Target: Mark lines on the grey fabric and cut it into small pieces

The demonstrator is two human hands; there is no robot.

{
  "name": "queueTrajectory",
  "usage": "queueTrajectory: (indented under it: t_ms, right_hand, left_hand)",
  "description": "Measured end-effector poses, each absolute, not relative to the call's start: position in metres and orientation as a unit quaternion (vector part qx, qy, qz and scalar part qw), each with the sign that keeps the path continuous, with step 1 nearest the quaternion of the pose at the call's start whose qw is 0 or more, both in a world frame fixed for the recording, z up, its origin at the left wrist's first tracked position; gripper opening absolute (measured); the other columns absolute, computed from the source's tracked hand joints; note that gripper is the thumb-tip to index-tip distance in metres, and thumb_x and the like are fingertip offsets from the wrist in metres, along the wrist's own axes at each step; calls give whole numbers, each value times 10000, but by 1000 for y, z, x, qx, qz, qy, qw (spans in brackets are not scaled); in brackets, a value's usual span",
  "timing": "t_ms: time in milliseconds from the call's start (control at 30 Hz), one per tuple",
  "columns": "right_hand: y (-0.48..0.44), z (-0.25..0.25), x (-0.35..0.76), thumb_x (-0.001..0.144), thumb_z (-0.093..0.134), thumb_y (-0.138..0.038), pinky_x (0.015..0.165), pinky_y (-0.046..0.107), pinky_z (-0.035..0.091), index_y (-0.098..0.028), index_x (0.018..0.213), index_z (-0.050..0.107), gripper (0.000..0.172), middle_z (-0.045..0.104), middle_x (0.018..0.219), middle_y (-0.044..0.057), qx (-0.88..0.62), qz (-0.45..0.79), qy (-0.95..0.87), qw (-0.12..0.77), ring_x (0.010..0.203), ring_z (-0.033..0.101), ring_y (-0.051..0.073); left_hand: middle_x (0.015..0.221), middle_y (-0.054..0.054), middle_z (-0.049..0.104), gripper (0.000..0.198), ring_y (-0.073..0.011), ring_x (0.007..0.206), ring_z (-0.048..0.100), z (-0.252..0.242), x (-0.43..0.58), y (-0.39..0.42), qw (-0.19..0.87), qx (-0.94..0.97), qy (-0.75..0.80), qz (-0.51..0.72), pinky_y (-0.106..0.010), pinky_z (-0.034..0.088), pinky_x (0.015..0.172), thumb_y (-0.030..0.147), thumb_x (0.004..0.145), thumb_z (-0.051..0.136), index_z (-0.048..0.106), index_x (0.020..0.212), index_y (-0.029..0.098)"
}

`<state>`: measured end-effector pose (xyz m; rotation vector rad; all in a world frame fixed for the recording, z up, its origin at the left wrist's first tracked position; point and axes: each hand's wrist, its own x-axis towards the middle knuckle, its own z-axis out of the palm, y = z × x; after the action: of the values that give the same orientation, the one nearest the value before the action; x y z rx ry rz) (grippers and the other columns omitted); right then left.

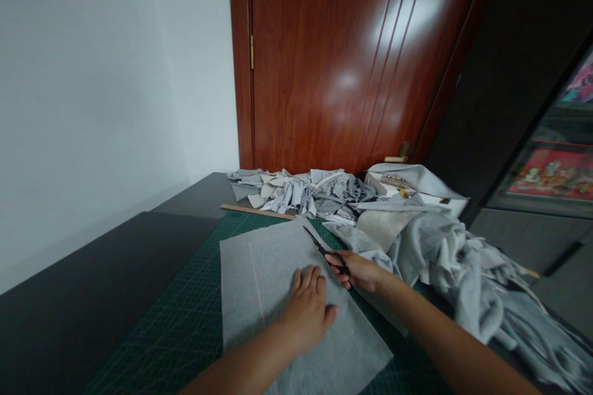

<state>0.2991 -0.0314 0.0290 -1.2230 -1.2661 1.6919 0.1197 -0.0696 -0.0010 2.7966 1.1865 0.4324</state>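
Note:
A sheet of grey fabric lies spread on a green cutting mat, with a faint pinkish line running down its left part. My left hand rests flat on the fabric near its middle, fingers stretched out. In my right hand is a pair of black-handled scissors, held by the loops. Their blades point up and left, over the right part of the fabric near its far corner. Whether the blades are parted is too small to tell. Beside the scissors, more grey cloth lies under and past the sheet's right edge.
A wooden ruler lies along the mat's far edge. Behind it is a heap of fabric scraps. A white box with small items stands at the back right, and crumpled grey cloth fills the right side. A brown door rises behind.

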Motion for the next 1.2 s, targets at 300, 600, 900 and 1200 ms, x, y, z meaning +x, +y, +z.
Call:
queueTrajectory:
  t_ms: [300,600,900,1200]
  right_hand:
    - [-32,30,295,732,713,-480,359,184,277,-193,764,445,394,421,593,-94,-475,642,-486,354,395,340,30]
    - [-31,39,298,755,699,-444,333,162,313,-191,732,446,358,403,572,-96,-470,644,-500,338,378,327,26]
    - [-32,34,311,783,639,-583,416,189,438,-217,859,445,421,480,641,-88,-475,690,-477,265,439,464,51]
    - [-22,46,305,797,627,-570,419,189,435,-211,798,425,412,471,596,-88,-494,682,-480,247,426,450,54]
  left_hand:
    - [1425,-222,430,549,-330,1383,298,-2,119,-69,34,914,380,140,-550,190,1140,460,944,402,469,1295,43]
    - [1433,-215,421,563,-334,1392,275,-2,118,-69,48,913,382,134,-550,173,1143,468,946,384,452,1316,49]
    - [1449,-217,399,559,-335,1396,265,0,118,-70,57,914,380,135,-561,165,1141,464,948,379,442,1321,52]
    - [1447,-225,395,559,-339,1395,265,-1,118,-71,54,914,380,133,-558,163,1142,469,945,388,448,1308,48]
